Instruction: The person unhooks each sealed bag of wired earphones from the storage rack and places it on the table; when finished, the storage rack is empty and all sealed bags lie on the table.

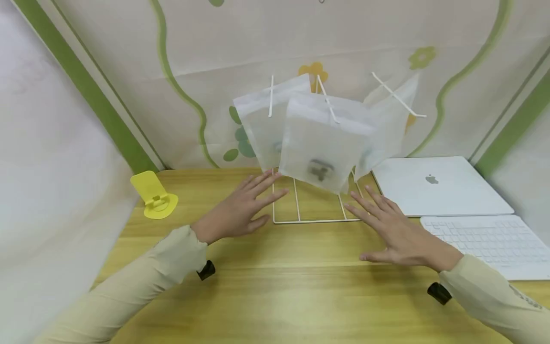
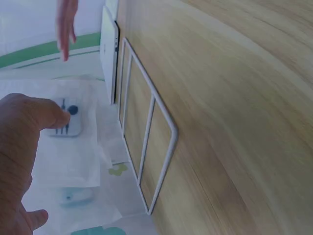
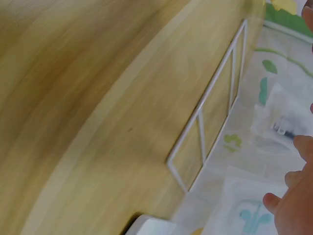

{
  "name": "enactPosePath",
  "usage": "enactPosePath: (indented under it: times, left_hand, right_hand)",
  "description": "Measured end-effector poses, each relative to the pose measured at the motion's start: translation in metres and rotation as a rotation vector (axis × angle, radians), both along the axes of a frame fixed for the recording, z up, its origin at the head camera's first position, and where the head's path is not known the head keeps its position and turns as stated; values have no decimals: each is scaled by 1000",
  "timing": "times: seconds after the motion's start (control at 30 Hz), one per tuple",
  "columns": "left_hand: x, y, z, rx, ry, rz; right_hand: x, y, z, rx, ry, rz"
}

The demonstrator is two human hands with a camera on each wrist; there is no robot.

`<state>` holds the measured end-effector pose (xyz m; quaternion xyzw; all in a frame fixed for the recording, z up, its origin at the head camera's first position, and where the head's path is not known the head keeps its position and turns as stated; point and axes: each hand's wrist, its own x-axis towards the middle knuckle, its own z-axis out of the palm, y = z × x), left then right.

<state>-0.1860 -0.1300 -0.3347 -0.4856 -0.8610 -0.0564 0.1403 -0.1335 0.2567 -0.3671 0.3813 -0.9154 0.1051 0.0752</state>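
Three translucent white pouches hang from the prongs of a white wire rack point(image 1: 307, 221) on the table. The front pouch point(image 1: 326, 143) holds a small dark item, seen blurred through its side. Behind it to the left is a second pouch point(image 1: 262, 122); a third pouch point(image 1: 388, 134) hangs tilted on the right. My left hand point(image 1: 240, 210) spreads its fingers beside the rack's left side, holding nothing. On the other side, my right hand point(image 1: 401, 239) is likewise spread and holds nothing, its fingertips near the rack's right front corner. In the left wrist view, the left thumb point(image 2: 54, 113) overlaps a pouch.
A yellow phone stand point(image 1: 156, 196) stands at the table's left edge. On the right lie a closed silver laptop point(image 1: 442, 186) and, in front of it, a white keyboard point(image 1: 485, 243). A patterned curtain point(image 1: 240, 38) closes off the back.
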Motion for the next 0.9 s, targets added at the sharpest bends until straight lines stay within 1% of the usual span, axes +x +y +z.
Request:
enactPosePath:
  times: [0.07,0.13,0.2,0.3,0.4,0.47,0.53,0.57,0.6,0.7,0.77,0.8,0.87,0.9]
  left_hand:
    - [-4,0,-2,74,-18,6]
    - [-7,1,-2,149,-41,28]
    - [-11,1,-2,225,-79,54]
    - [-17,3,3,313,-125,90]
    - [-26,10,8,364,-137,111]
    - [-33,14,11,387,-141,135]
    - [-40,19,14,410,-180,162]
    - [-43,22,16,434,-232,176]
    - [-46,24,16,469,-302,195]
    - [-55,28,17,619,-549,243]
    - [-61,28,16,723,-689,277]
    - [-63,27,14,757,-733,287]
    - [-69,26,11,790,-787,286]
    - [-68,27,13,797,-808,282]
  right_hand:
    - [-5,6,-7,-5,3,-27]
    - [-12,12,-14,-5,-14,-59]
    - [-19,18,-19,-3,-60,-99]
    - [-31,27,-25,7,-123,-167]
    - [-42,36,-30,26,-177,-220]
    - [-51,39,-33,46,-205,-241]
    - [-58,41,-36,65,-249,-262]
    - [-61,42,-37,75,-260,-275]
    - [-65,43,-38,83,-272,-286]
    - [-73,44,-41,85,-296,-311]
    - [-77,43,-44,86,-291,-316]
    - [-78,43,-45,87,-293,-317]
    - [-80,43,-46,95,-291,-319]
    - [-81,44,-47,101,-289,-321]
